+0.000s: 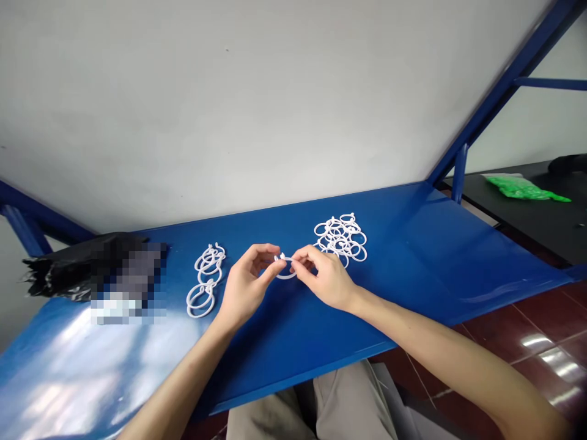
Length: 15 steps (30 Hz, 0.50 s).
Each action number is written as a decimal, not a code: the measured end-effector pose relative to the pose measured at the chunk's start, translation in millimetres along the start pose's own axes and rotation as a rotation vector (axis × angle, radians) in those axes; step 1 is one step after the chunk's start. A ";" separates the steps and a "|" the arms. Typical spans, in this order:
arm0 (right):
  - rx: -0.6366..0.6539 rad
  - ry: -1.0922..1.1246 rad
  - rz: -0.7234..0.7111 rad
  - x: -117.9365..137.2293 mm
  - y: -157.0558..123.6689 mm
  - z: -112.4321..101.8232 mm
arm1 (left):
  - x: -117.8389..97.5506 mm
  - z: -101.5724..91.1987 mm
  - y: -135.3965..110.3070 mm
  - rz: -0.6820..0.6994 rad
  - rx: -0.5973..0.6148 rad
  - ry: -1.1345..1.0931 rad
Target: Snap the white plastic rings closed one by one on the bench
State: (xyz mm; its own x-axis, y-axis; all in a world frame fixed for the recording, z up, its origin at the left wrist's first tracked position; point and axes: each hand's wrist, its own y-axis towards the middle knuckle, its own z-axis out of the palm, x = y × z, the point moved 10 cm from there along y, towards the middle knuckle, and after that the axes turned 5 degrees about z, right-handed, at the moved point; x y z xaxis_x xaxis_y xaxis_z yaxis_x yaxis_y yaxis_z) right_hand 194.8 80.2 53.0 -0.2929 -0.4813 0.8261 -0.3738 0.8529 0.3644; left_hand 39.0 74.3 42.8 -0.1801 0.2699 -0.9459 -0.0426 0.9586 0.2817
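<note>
White ring (287, 277) up front, held btwn both hands over the blue tabletop (293, 342); can't tell if its loop is closed, fingers cover part. L hand (247, 281) on the ring's L side, thumb + fingertips pinching it near a small knob; R hand (328, 278) on the ring's R side, thumb + forefinger pinching that edge too. Just R of the ring & a bit beyond, partly behind the R hand: ring heap (342, 239), lots of white loops w/ knobs, all overlapping. L of the ring, past the L hand: smaller ring cluster (206, 281), strung out in a rough line toward the person. Farther L of the ring, a crumpled black bag (77, 263), w/ a pixelated patch next to it, contents unreadable. Beyond the ring, a pale wall (275, 110) across the tabletop's far edge. Far R of the ring, past the blue frame (490, 104): green packet (523, 187) on a black surface (513, 220). Below the ring, nearer side: person's lap in beige trousers (266, 415); reddish floor tiles (527, 330) lower R.
</note>
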 end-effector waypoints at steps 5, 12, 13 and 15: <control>-0.040 -0.022 -0.064 8.6 -2.4 -1.5 | 13.4 7.9 -3.1 -0.143 0.076 -0.058; -0.016 -0.076 -0.215 20.0 -10.2 2.7 | 18.7 4.5 -5.9 -0.139 0.121 0.053; -0.005 -0.090 -0.236 20.9 -11.4 3.5 | 18.6 3.9 -6.0 -0.123 0.132 0.082; 0.009 -0.116 -0.282 23.6 -13.9 5.1 | 18.4 4.2 -6.3 -0.092 0.161 0.128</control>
State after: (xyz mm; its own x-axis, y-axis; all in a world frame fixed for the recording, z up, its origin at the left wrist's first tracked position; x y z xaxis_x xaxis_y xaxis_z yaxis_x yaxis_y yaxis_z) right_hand 188.6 56.0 65.2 -0.2746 -0.7195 0.6379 -0.4623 0.6805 0.5686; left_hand 40.1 73.5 22.9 -0.3066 0.1769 -0.9353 0.0910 0.9835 0.1561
